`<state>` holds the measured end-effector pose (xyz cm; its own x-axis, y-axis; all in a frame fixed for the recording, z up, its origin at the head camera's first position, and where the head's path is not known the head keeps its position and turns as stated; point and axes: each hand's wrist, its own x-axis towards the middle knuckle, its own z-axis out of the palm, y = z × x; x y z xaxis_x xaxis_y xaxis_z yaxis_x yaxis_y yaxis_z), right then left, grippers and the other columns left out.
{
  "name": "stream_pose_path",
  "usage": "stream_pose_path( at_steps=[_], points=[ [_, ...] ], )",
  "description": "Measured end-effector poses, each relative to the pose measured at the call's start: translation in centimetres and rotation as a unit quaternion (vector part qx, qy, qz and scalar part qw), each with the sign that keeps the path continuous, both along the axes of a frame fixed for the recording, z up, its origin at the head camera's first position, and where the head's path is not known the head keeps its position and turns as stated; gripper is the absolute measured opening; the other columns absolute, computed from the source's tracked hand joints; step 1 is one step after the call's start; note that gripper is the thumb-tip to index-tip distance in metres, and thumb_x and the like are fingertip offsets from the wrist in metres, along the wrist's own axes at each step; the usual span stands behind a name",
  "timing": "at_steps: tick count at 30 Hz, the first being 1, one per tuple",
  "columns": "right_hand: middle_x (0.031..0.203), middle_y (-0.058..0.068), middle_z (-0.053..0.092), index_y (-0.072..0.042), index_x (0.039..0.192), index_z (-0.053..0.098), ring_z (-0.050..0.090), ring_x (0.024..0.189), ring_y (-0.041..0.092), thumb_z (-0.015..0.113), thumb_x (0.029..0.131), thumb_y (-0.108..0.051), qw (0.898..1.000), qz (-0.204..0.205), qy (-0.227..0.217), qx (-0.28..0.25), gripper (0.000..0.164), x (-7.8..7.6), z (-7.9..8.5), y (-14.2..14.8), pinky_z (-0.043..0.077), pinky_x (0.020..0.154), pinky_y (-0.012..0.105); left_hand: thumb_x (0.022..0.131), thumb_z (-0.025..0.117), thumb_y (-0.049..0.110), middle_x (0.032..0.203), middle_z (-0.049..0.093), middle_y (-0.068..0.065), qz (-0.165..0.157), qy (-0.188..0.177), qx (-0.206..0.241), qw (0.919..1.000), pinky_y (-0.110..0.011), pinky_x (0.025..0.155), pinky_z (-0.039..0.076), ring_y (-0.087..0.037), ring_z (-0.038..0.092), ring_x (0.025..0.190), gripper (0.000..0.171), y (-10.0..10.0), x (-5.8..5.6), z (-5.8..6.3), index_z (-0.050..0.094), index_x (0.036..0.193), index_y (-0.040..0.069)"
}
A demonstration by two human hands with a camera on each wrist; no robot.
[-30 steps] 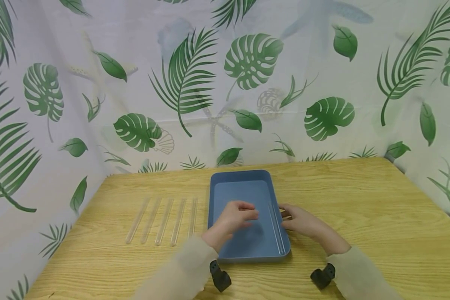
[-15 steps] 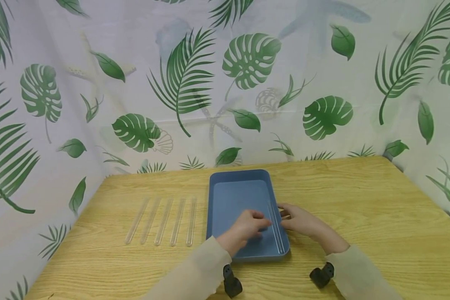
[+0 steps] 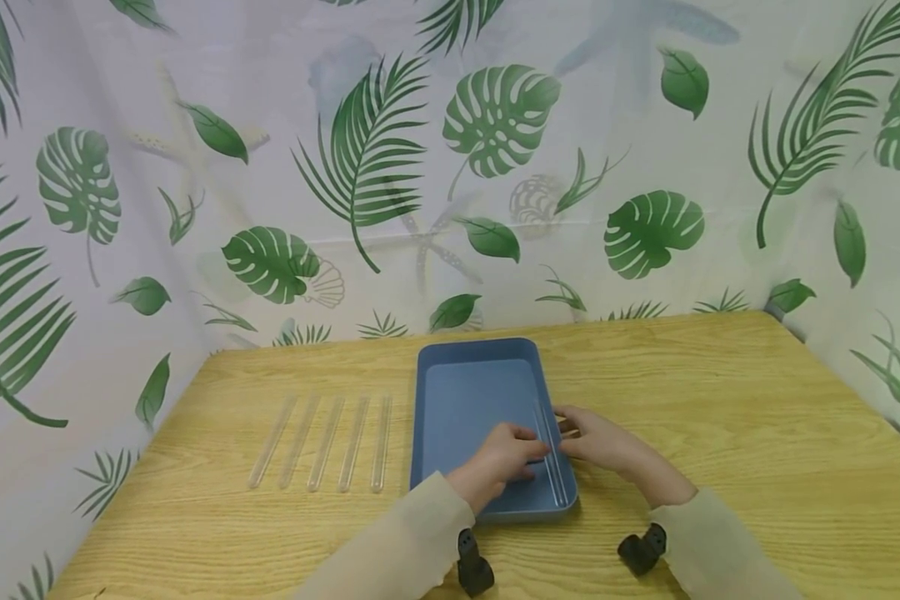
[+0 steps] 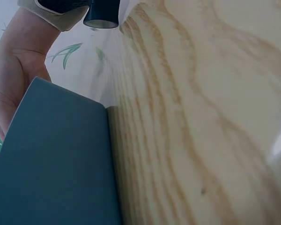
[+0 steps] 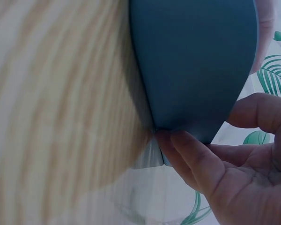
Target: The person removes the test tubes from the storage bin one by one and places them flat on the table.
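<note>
A blue tray [image 3: 480, 392] lies on the table. Inside it, along the right wall, rests a clear glass test tube [image 3: 557, 483]. My left hand [image 3: 501, 458] reaches into the tray with bent fingers, their tips at the tube's middle; whether they pinch it I cannot tell. The left wrist view shows mostly the tray's outer wall [image 4: 61, 159], which hides those fingertips. My right hand [image 3: 603, 442] holds the tray's right side from outside. In the right wrist view its fingers [image 5: 196, 157] touch the wall's lower edge and another finger reaches the rim.
Several clear test tubes [image 3: 348, 442] lie side by side on the wooden table [image 3: 690, 392], left of the tray. A white cloth with green leaves [image 3: 570, 125] hangs behind and at both sides. A black wrist camera [image 3: 474, 567] sits at each sleeve cuff.
My left hand has moved right and lower inside the tray, up to the test tube at its right wall. My right hand stays at the tray's side.
</note>
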<state>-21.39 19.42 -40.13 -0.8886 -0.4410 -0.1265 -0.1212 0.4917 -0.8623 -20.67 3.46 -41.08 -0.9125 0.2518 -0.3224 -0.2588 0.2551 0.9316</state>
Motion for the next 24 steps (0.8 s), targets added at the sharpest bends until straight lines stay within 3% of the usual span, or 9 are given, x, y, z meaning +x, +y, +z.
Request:
stream_pose_path(
  at_steps=[6, 14, 24],
  points=[
    [0.121, 0.032, 0.04, 0.015, 0.131, 0.023, 0.039, 0.111, 0.042, 0.048, 0.082, 0.001, 1.0, -0.002, 0.0, 0.003, 0.056, 0.0, 0.0, 0.1, 0.041, 0.083, 0.045, 0.084, 0.061, 0.013, 0.099, 0.059, -0.009, 0.009, 0.001, -0.009, 0.9999, -0.034, 0.07, 0.049, -0.022, 0.058, 0.087, 0.038, 0.2, 0.1, 0.0, 0.051, 0.116, -0.004],
    [0.12, 0.032, 0.042, 0.014, 0.131, 0.023, 0.042, 0.109, 0.041, 0.049, 0.084, 0.0, 1.0, -0.008, -0.006, 0.003, 0.056, 0.1, -0.1, 0.0, 0.042, 0.083, 0.046, 0.083, 0.06, 0.007, 0.089, 0.056, -0.011, 0.021, -0.001, 0.022, 0.9995, -0.033, 0.067, 0.051, -0.021, 0.06, 0.081, 0.033, 0.8, 0.4, -0.6, 0.048, 0.11, -0.008],
    [0.121, 0.032, 0.04, 0.014, 0.132, 0.022, 0.041, 0.11, 0.041, 0.047, 0.084, 0.001, 1.0, -0.01, -0.014, -0.002, 0.056, 0.2, 0.0, 0.0, 0.043, 0.082, 0.044, 0.084, 0.059, 0.007, 0.084, 0.058, -0.011, 0.021, -0.01, 0.01, 0.9997, -0.033, 0.065, 0.051, -0.021, 0.061, 0.078, 0.033, 1.2, 0.4, -0.6, 0.047, 0.111, -0.007]
  ],
)
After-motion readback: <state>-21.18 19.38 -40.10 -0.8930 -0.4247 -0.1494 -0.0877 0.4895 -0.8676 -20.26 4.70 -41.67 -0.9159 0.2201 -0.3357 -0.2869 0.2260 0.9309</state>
